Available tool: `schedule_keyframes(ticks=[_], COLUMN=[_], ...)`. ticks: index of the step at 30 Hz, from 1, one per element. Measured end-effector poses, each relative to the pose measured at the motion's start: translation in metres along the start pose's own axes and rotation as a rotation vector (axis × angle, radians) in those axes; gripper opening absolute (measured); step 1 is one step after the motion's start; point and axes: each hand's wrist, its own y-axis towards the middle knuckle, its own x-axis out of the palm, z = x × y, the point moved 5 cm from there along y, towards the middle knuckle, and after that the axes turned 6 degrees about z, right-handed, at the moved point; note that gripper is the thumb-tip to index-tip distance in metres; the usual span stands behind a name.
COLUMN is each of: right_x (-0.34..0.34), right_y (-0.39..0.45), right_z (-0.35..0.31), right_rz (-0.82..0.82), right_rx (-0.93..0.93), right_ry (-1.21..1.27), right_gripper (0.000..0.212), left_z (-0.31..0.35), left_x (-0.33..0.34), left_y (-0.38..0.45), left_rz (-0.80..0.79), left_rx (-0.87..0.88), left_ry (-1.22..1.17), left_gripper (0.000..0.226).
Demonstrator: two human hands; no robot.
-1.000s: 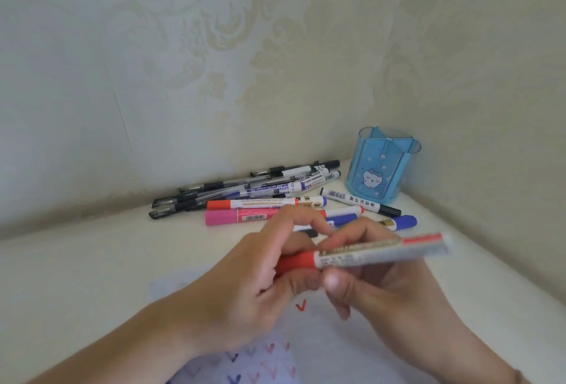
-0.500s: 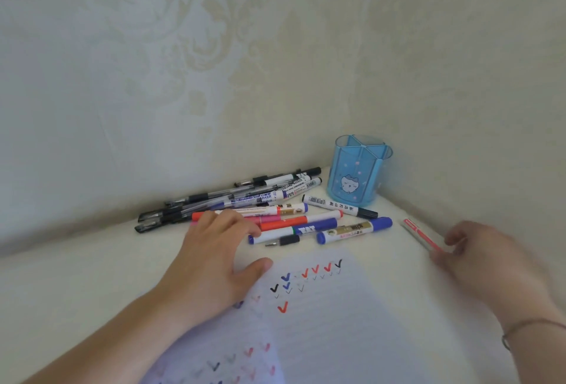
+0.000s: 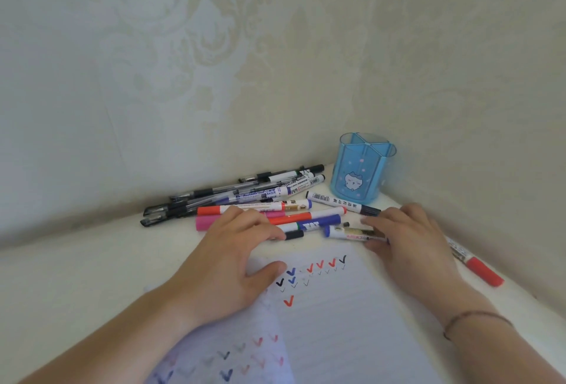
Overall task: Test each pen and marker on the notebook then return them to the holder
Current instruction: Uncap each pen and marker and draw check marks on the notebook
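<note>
Since half a second ago my right hand (image 3: 410, 239) has left the red marker (image 3: 473, 262) at the tabletop's (image 3: 76, 276) right edge and now closes its fingers on a blue-capped marker (image 3: 352, 233) above the notebook (image 3: 337, 322), while my left hand (image 3: 232, 256) rests spread beside the pile, the blue holder (image 3: 361, 169) standing in the corner.

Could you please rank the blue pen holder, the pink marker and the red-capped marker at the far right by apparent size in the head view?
1. blue pen holder
2. pink marker and red-capped marker: both partly hidden by hands, so unranked.
</note>
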Motion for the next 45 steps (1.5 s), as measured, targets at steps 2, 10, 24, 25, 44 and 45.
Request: schedule_keyframes(ticks=[2, 10, 24, 25, 44, 45], right_x=[-0.011, -0.058, -0.056, -0.057, -0.069, -0.067], right_y=[0.001, -0.014, -0.028, -0.028, -0.021, -0.017], right_z=[0.001, -0.073, -0.105, -0.105, -0.081, -0.074], right_rz=[0.117, 0.012, -0.236, -0.252, -0.134, -0.139], right_rx=[-0.008, 0.286, 0.081, 0.057, -0.016, 0.048], right_ry=[-0.017, 1.382, 1.488, 1.486, 1.583, 1.666], right_gripper=[0.027, 0.030, 0.020, 0.018, 0.015, 0.018], left_z=[0.002, 0.021, 0.042, 0.043, 0.032, 0.025], left_x=[-0.002, -0.014, -0.008, -0.008, -0.016, -0.018], left_y=[0.001, 0.003, -0.001, -0.002, -0.002, -0.001], left_rz=[0.034, 0.019, -0.177, -0.195, -0.139, -0.122], left_rx=[0.008, 0.124, 0.235, 0.242, 0.198, 0.162], left_ry=[-0.018, -0.088, -0.262, -0.291, -0.201, -0.212], left_gripper=[0.035, 0.056, 0.019, 0.017, 0.045, 0.039])
